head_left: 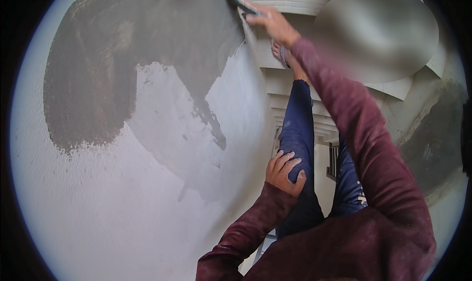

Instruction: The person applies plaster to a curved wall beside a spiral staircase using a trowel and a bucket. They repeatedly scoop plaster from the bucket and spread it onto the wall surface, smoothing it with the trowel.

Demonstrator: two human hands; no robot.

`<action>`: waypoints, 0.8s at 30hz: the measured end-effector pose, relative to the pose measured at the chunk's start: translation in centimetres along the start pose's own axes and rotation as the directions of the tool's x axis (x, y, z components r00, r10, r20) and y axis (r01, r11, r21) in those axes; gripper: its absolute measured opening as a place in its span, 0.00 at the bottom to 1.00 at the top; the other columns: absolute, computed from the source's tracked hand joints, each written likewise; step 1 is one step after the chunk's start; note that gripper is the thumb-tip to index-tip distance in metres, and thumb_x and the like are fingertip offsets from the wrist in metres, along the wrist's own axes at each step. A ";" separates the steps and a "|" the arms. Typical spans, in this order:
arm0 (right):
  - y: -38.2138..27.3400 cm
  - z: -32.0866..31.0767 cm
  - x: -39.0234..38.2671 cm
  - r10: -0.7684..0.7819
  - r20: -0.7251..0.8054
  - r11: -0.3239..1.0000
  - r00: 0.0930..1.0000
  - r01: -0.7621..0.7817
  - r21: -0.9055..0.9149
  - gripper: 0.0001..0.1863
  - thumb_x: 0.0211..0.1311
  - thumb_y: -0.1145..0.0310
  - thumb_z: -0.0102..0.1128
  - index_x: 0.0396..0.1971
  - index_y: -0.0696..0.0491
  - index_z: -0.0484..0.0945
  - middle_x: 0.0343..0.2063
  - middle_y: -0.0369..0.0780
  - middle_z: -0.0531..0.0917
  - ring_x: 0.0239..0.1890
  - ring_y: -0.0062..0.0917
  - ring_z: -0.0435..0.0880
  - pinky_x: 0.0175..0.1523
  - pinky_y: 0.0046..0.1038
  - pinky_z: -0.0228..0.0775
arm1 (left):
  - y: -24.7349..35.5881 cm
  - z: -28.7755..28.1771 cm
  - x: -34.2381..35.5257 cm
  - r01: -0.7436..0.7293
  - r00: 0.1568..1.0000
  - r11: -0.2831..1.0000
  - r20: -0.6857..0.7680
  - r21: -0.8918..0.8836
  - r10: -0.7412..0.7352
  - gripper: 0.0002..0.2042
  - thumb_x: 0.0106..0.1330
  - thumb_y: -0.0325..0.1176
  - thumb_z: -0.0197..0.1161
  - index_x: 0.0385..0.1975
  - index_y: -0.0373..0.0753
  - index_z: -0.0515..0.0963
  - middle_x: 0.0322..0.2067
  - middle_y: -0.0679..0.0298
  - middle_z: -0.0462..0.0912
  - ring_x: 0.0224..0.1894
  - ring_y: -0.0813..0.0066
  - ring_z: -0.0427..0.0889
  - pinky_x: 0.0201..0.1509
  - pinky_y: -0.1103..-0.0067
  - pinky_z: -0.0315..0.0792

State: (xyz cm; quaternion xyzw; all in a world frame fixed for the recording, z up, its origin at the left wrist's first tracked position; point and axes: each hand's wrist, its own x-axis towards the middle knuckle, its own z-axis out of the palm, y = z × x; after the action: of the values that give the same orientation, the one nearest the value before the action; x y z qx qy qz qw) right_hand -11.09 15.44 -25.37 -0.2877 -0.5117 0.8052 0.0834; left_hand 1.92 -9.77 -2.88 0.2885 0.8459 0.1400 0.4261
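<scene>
The right hand [276,26] reaches far forward to the top of the view, its grip clamped on a flat-bladed trowel [241,3], which is seen nearly edge-on. The trowel lies at the right edge of a broad coat of wet-looking grey plaster [93,79], close to where the white wall [103,212] meets the staircase; whether the blade presses on the plaster or stands just off it, I cannot tell. The grey coat covers the upper part of the wall, with a ragged lower border, a rounded lobe hanging at the left and a narrow tongue tapering downward near the middle. Below it the wall is white, with a smoother, paler grey smear around the tongue. The left hand [285,172] rests on the knee of the left leg in navy trousers [297,118], its grip apart, fingers spread over the cloth and whitish specks on them. Both arms wear a maroon long-sleeved top [351,106]. The left foot [276,50], in a strapped sandal [284,56], stands on a pale stair step [268,59], and more steps descend beneath the leg. Beside the right leg shows a dark railing [333,162]. At the far right, another dark grey patch [435,138] covers a pale wall.
</scene>
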 end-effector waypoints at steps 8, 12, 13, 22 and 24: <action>3.4 0.6 -8.4 0.320 0.058 0.894 0.946 -0.322 0.311 0.20 0.58 0.59 0.52 0.48 0.52 0.74 0.35 0.32 0.77 0.31 0.15 0.69 0.32 0.18 0.62 | -0.5 -1.8 0.4 0.014 0.999 1.000 -0.039 -0.003 -0.015 0.14 0.45 0.32 0.62 0.35 0.40 0.79 0.44 0.60 0.77 0.53 0.54 0.69 0.58 0.65 0.63; 3.4 -0.2 -3.1 0.519 -0.037 0.770 0.854 -0.448 0.455 0.16 0.58 0.59 0.53 0.41 0.55 0.75 0.29 0.32 0.76 0.29 0.15 0.70 0.28 0.19 0.61 | -0.5 -2.0 0.7 0.006 1.000 1.000 -0.011 -0.021 -0.007 0.14 0.46 0.32 0.62 0.36 0.40 0.79 0.44 0.60 0.77 0.54 0.54 0.68 0.59 0.65 0.63; 2.5 0.7 -2.5 0.519 -0.058 0.771 0.853 -0.437 0.463 0.16 0.58 0.59 0.53 0.41 0.54 0.75 0.28 0.32 0.75 0.28 0.15 0.70 0.27 0.19 0.61 | -0.6 -2.1 0.6 0.013 1.000 1.000 -0.006 -0.023 -0.013 0.14 0.46 0.32 0.62 0.36 0.40 0.79 0.44 0.60 0.77 0.54 0.55 0.68 0.59 0.65 0.62; -4.1 8.7 -14.8 0.093 0.243 0.973 0.966 -0.140 0.186 0.29 0.59 0.57 0.52 0.60 0.50 0.64 0.37 0.36 0.76 0.34 0.18 0.69 0.39 0.19 0.64 | 0.4 -0.4 -0.4 0.027 0.998 0.999 -0.062 -0.019 -0.029 0.13 0.48 0.32 0.60 0.35 0.37 0.78 0.44 0.55 0.76 0.53 0.54 0.69 0.59 0.66 0.61; -5.9 9.8 -18.4 -0.003 0.289 0.989 0.957 -0.039 0.140 0.29 0.60 0.56 0.51 0.61 0.49 0.63 0.40 0.37 0.75 0.34 0.19 0.67 0.41 0.19 0.62 | 0.7 0.4 -0.8 -0.004 0.996 1.000 -0.085 -0.022 0.002 0.13 0.48 0.33 0.60 0.35 0.36 0.78 0.43 0.54 0.76 0.52 0.54 0.70 0.58 0.66 0.62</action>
State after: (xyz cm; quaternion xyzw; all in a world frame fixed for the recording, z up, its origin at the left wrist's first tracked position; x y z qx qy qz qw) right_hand -2.31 2.64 -10.21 -0.1650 -0.4563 0.8741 0.0209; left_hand 2.82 -9.66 -2.27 0.2788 0.8612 0.1622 0.3929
